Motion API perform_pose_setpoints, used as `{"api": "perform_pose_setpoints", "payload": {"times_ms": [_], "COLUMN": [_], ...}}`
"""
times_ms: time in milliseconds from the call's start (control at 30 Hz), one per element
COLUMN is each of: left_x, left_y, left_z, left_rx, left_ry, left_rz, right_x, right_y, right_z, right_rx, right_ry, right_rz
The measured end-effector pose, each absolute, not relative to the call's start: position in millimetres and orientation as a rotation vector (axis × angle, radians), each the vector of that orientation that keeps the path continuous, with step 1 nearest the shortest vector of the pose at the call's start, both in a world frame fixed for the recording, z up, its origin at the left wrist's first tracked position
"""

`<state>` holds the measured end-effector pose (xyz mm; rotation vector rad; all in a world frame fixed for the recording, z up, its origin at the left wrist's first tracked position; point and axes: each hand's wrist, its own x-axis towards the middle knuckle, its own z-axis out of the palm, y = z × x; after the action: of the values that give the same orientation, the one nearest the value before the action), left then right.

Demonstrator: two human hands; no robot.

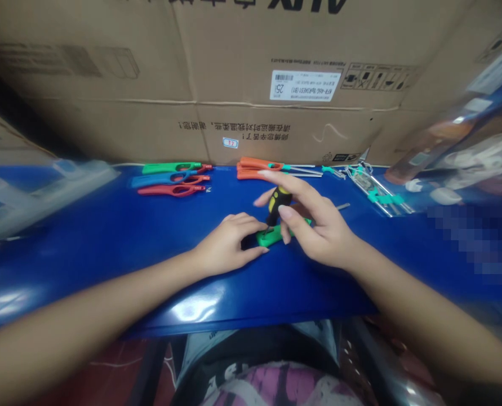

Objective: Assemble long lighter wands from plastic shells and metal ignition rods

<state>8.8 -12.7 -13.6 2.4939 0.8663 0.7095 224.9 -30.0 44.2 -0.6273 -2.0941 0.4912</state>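
On the blue table (107, 237) lies a green plastic lighter-like piece (271, 235). My left hand (229, 245) presses down on its left end, fingers curled over it. My right hand (314, 220) pinches a short screwdriver with a black and yellow handle (278, 204), held upright with its tip on the green piece. A thin metal rod shows just right of my right hand.
At the table's back edge lie green, blue and red long-handled lighters (172, 179) and two orange ones (261, 168). Metal and teal parts (375, 189) lie at right. A large cardboard box (251, 79) walls the back. Plastic bags sit left and right.
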Motion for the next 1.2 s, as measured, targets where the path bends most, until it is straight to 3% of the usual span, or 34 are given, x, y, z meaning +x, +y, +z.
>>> {"api": "perform_pose_setpoints", "payload": {"times_ms": [267,500,767,1000,1200], "left_x": [8.5,9.1,9.7,10.5,15.8], "left_y": [-12.1,-11.6,-12.1,-13.3,-18.5], "left_z": [-18.0,-15.7,-17.6,-16.9,-17.2], "left_rx": [2.514,2.506,2.519,2.483,2.457], "left_ry": [0.906,0.869,0.915,0.882,0.943], "left_rz": [0.743,0.722,0.743,0.747,0.753], "right_x": [219.1,218.5,218.2,221.2,209.8], "right_y": [-26.4,-25.4,-25.5,-27.2,-28.9], "right_z": [40.6,41.5,38.7,46.3,41.8], "right_rx": [-0.693,-0.595,-0.63,-0.568,-0.575], "right_ry": [-2.041,-2.061,-2.009,-2.069,-1.985], "right_rz": [0.207,0.577,0.109,0.542,0.205]}}
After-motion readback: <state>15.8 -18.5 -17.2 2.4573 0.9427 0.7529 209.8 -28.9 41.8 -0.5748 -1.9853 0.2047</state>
